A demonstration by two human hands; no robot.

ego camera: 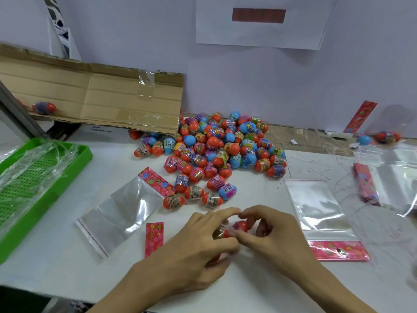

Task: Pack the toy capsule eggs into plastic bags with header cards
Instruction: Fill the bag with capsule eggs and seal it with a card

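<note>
Just below the egg pile point(225, 150), both hands, left point(198, 249) and right point(270, 231), meet, fingers curled around a few eggs point(239, 225) on the bench point(67, 267)

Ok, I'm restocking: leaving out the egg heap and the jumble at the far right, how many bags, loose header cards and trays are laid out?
Clear bags with header card: 2, one left, one right
Loose header cards: 2, one flat by the left hand, one leaning on the wall
Green tray: 1
Total: 5
</note>
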